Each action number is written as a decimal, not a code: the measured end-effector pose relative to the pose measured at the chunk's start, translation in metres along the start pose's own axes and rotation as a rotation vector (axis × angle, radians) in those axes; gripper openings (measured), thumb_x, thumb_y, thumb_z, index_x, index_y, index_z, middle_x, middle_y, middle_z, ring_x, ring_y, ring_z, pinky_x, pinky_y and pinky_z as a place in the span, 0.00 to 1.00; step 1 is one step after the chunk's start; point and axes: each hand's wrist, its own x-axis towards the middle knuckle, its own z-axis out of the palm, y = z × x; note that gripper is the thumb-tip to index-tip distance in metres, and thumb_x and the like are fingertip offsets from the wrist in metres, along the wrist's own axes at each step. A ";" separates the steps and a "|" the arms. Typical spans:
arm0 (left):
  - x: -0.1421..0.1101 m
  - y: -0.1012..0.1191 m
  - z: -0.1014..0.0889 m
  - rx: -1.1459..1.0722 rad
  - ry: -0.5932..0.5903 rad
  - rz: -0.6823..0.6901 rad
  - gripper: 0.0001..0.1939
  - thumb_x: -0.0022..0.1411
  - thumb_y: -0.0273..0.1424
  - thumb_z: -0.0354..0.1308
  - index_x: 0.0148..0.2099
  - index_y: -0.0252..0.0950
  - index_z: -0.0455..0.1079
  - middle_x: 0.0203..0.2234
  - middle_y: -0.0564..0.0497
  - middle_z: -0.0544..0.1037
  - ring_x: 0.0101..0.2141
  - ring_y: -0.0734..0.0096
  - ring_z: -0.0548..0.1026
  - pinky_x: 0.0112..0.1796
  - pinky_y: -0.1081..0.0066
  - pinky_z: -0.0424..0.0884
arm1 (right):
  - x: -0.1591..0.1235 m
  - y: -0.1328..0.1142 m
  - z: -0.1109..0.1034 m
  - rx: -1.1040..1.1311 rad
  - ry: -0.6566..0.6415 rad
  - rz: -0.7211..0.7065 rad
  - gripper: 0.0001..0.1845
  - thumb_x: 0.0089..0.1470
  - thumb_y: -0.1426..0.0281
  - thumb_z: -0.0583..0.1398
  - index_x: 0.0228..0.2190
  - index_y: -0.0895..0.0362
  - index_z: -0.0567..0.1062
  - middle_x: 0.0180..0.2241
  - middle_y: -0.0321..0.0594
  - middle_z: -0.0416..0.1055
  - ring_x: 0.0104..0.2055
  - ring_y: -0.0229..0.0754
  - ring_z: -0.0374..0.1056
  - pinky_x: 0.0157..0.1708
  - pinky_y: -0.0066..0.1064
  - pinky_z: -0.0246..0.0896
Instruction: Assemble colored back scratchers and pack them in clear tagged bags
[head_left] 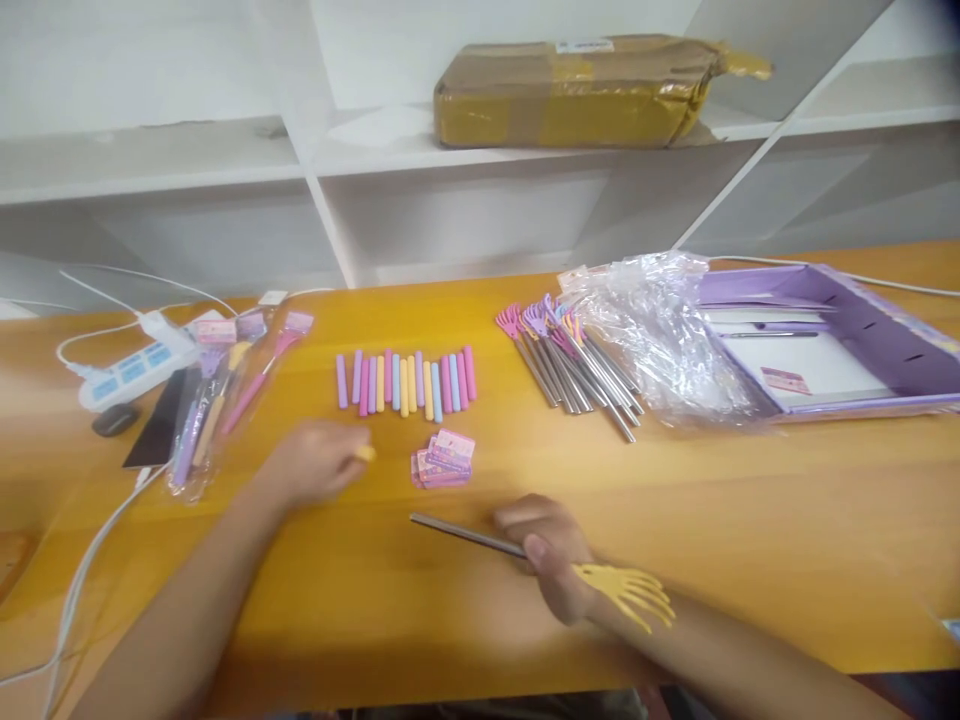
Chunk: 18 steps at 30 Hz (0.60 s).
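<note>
My right hand [551,555] is closed around a back scratcher whose bare metal rod [465,535] points left and whose yellow claw head [630,592] lies over my wrist. In my left hand [319,462], closed, is a yellow handle sleeve [365,454]; only its end shows past the fingers. Between and beyond the hands lies a small pile of pink printed cards [444,460]. A row of purple, pink, yellow and blue handle sleeves [405,385] is laid out behind the cards. Farther right, several back scratchers [574,365] with coloured claws and bare rods are heaped together.
Clear plastic bags [652,340] lie beside a purple box [795,405]. At left are bagged back scratchers [202,415], a dark flat object [156,420], a power strip [139,370] and white cables [94,550]. A taped carton [570,95] sits on the shelf behind.
</note>
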 end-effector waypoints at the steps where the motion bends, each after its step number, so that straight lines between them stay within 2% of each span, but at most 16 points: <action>1: -0.002 -0.013 -0.001 0.007 0.077 -0.132 0.13 0.69 0.31 0.50 0.29 0.41 0.59 0.19 0.55 0.68 0.22 0.67 0.68 0.29 0.66 0.61 | 0.001 0.000 -0.006 -0.002 0.006 -0.035 0.28 0.77 0.57 0.43 0.24 0.52 0.49 0.22 0.31 0.44 0.21 0.37 0.41 0.26 0.37 0.34; 3: -0.002 -0.035 0.000 0.024 0.305 -0.467 0.13 0.69 0.33 0.51 0.30 0.42 0.56 0.19 0.56 0.64 0.23 0.66 0.66 0.30 0.66 0.62 | 0.005 0.002 -0.017 -0.032 0.002 -0.054 0.28 0.77 0.57 0.45 0.23 0.53 0.52 0.23 0.32 0.46 0.22 0.38 0.44 0.26 0.37 0.37; 4: -0.001 -0.042 0.003 0.010 0.427 -0.607 0.12 0.69 0.35 0.53 0.32 0.43 0.56 0.21 0.56 0.65 0.24 0.65 0.67 0.31 0.65 0.64 | 0.008 0.002 -0.022 -0.054 0.016 -0.025 0.28 0.77 0.57 0.47 0.23 0.53 0.55 0.24 0.33 0.49 0.24 0.38 0.48 0.26 0.37 0.40; 6: 0.003 -0.051 0.012 -0.078 0.584 -0.760 0.08 0.66 0.35 0.58 0.38 0.43 0.60 0.29 0.54 0.71 0.29 0.62 0.72 0.35 0.63 0.70 | 0.016 0.004 -0.030 -0.078 0.093 0.073 0.29 0.76 0.55 0.50 0.22 0.54 0.63 0.27 0.37 0.58 0.28 0.41 0.57 0.28 0.36 0.50; 8: 0.007 -0.056 0.022 -0.193 0.618 -0.779 0.14 0.61 0.33 0.62 0.48 0.42 0.63 0.39 0.50 0.76 0.33 0.60 0.76 0.41 0.59 0.76 | 0.026 0.007 -0.038 -0.010 0.215 0.180 0.29 0.73 0.50 0.55 0.24 0.54 0.71 0.31 0.41 0.66 0.29 0.41 0.63 0.29 0.36 0.59; 11: 0.010 -0.060 0.033 -0.267 0.626 -0.769 0.28 0.59 0.30 0.62 0.61 0.39 0.63 0.51 0.43 0.74 0.37 0.60 0.78 0.49 0.53 0.78 | 0.043 0.011 -0.053 0.243 0.408 0.310 0.27 0.67 0.44 0.60 0.32 0.54 0.78 0.32 0.40 0.73 0.23 0.38 0.63 0.21 0.32 0.62; 13: 0.008 -0.062 0.036 -0.270 0.618 -0.757 0.33 0.60 0.31 0.61 0.67 0.38 0.60 0.57 0.39 0.70 0.40 0.59 0.80 0.54 0.50 0.77 | 0.051 0.015 -0.065 0.369 0.537 0.339 0.25 0.63 0.44 0.64 0.31 0.54 0.76 0.31 0.39 0.75 0.21 0.35 0.64 0.19 0.29 0.62; 15: 0.006 -0.064 0.036 -0.281 0.584 -0.736 0.34 0.61 0.32 0.61 0.68 0.38 0.61 0.60 0.38 0.66 0.43 0.59 0.81 0.56 0.49 0.77 | 0.057 0.018 -0.078 0.416 0.671 0.327 0.26 0.60 0.45 0.68 0.27 0.53 0.71 0.30 0.36 0.75 0.21 0.33 0.64 0.20 0.26 0.63; 18: 0.003 -0.062 0.034 -0.325 0.541 -0.693 0.30 0.62 0.32 0.59 0.66 0.39 0.65 0.59 0.40 0.67 0.44 0.60 0.81 0.52 0.54 0.80 | 0.064 0.022 -0.097 0.301 0.790 0.332 0.29 0.58 0.42 0.68 0.28 0.52 0.67 0.28 0.33 0.72 0.20 0.32 0.61 0.18 0.25 0.58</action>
